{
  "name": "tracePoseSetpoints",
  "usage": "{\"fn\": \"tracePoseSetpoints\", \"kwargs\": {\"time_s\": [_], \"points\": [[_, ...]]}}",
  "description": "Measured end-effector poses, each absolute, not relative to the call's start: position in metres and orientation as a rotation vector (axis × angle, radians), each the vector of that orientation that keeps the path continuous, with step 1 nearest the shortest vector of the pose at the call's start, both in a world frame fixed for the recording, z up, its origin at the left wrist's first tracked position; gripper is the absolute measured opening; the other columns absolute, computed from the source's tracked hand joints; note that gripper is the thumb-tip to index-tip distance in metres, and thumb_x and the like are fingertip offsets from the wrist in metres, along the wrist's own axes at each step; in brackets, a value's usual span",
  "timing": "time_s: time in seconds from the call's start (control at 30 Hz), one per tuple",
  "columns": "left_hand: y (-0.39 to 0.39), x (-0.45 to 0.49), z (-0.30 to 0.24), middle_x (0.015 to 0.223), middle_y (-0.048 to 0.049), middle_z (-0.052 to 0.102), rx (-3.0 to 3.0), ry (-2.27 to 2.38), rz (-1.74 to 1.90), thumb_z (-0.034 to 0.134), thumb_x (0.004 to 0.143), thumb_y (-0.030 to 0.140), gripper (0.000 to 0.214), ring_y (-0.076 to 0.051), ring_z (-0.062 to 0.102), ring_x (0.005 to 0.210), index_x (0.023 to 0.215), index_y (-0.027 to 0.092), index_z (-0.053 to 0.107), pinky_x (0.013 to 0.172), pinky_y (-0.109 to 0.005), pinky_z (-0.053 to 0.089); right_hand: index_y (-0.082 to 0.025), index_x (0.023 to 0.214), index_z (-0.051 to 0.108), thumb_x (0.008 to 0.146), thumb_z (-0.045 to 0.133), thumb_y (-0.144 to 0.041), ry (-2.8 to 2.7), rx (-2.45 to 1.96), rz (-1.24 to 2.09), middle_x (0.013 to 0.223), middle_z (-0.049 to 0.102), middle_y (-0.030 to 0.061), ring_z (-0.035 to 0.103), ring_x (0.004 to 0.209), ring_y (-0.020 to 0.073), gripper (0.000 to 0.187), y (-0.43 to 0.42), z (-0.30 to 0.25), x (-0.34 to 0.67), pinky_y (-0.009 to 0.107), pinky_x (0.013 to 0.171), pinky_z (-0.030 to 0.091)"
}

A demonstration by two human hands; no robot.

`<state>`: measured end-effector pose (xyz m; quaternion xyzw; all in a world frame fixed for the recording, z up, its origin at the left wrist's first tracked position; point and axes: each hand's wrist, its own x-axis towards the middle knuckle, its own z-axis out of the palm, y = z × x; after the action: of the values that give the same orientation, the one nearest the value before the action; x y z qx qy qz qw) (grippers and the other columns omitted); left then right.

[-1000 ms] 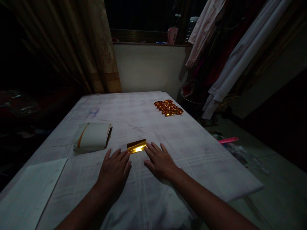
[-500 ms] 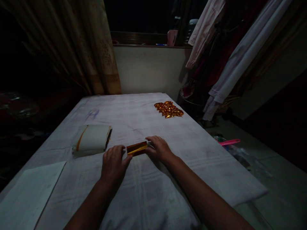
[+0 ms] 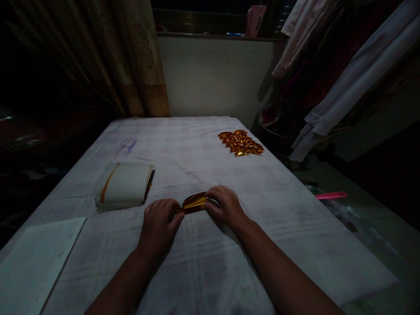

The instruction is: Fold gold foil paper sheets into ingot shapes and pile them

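Observation:
Between my two hands is a folded piece of shiny gold foil paper point(image 3: 195, 202), its middle bulging open like a shallow trough. My left hand point(image 3: 160, 218) pinches its left end flat between thumb and fingers. At the other end my right hand point(image 3: 226, 205) grips the foil the same way, thumb below and fingers above. Left of my hands lies a stack of pale paper sheets point(image 3: 126, 183) with an orange-gold edge showing. A cluster of folded gold foil pieces point(image 3: 241, 143) rests near the table's far right edge.
A plaid cloth covers the table point(image 3: 183, 153). White paper point(image 3: 39, 262) lies at its near left. A pink cup point(image 3: 255, 21) stands on the sill. Clothes point(image 3: 357, 78) hang at the right, above the floor, where a pink handle point(image 3: 331, 195) and clear plastic lie.
The foil was a flat-sided strip; now its left end is pinched together and its middle has opened. My left fingers have closed on that end. The view has shifted slightly.

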<state>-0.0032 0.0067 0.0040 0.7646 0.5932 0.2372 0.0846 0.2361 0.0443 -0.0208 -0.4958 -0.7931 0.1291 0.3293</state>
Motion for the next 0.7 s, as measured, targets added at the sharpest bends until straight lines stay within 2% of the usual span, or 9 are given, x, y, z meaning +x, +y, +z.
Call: {"fn": "tracePoseSetpoints", "kwargs": {"time_s": [0.13, 0.27, 0.37, 0.43, 0.57, 0.7], "points": [[0.006, -0.003, 0.002, 0.091, -0.0026, 0.070, 2.296, 1.750, 0.731, 0.063, 0.086, 0.029, 0.007, -0.026, 0.063, 0.093, 0.091, 0.024, 0.062, 0.090, -0.042, 0.041, -0.022, 0.116, 0.065, 0.079, 0.075, -0.021, -2.076, -1.353, 0.312, 0.114, 0.071, 0.0085, 0.062, 0.106, 0.0271, 0.038, 0.042, -0.021, 0.236, 0.041, 0.089, 0.044], [0.006, -0.004, -0.004, 0.097, -0.0043, 0.071, 2.298, 1.744, 0.793, 0.061, 0.088, 0.030, 0.016, -0.027, 0.063, 0.095, 0.102, 0.024, 0.062, 0.092, -0.043, 0.042, -0.024, 0.118, 0.065, 0.081, 0.073, -0.023, -2.100, -1.365, 0.341, 0.110, 0.072, 0.0070, 0.063, 0.104, 0.0265, 0.038, 0.041, -0.022, 0.236, 0.041, 0.089, 0.044], [0.007, -0.005, -0.007, 0.098, -0.0048, 0.072, 2.313, 1.735, 0.853, 0.062, 0.088, 0.029, 0.026, -0.027, 0.064, 0.095, 0.112, 0.023, 0.061, 0.093, -0.044, 0.042, -0.024, 0.126, 0.062, 0.080, 0.073, -0.023, -2.076, -1.345, 0.335, 0.115, 0.071, 0.0082, 0.062, 0.108, 0.0275, 0.048, 0.040, -0.022, 0.236, 0.042, 0.091, 0.044], [0.007, -0.005, -0.006, 0.094, -0.0043, 0.073, 2.324, 1.715, 0.850, 0.062, 0.088, 0.030, 0.022, -0.026, 0.064, 0.092, 0.109, 0.022, 0.063, 0.091, -0.043, 0.043, -0.024, 0.128, 0.060, 0.078, 0.074, -0.023, -2.073, -1.330, 0.337, 0.119, 0.070, 0.0092, 0.061, 0.110, 0.0281, 0.052, 0.040, -0.021, 0.236, 0.042, 0.092, 0.044], [0.007, -0.006, -0.004, 0.087, -0.0029, 0.072, 2.338, 1.635, 0.813, 0.059, 0.088, 0.027, 0.010, -0.025, 0.064, 0.088, 0.091, 0.024, 0.068, 0.088, -0.043, 0.042, -0.024, 0.110, 0.065, 0.077, 0.073, -0.021, -2.094, -1.323, 0.379, 0.109, 0.071, 0.0066, 0.062, 0.105, 0.0267, 0.034, 0.040, -0.018, 0.236, 0.040, 0.089, 0.044], [0.008, -0.008, -0.006, 0.086, -0.0034, 0.073, 2.294, 1.622, 0.868, 0.053, 0.077, 0.015, 0.020, -0.025, 0.064, 0.088, 0.087, 0.024, 0.068, 0.088, -0.043, 0.044, -0.023, 0.102, 0.064, 0.073, 0.069, -0.015, -2.052, -1.304, 0.419, 0.103, 0.071, 0.0057, 0.063, 0.100, 0.0254, 0.030, 0.039, -0.016, 0.238, 0.038, 0.085, 0.044]]}}
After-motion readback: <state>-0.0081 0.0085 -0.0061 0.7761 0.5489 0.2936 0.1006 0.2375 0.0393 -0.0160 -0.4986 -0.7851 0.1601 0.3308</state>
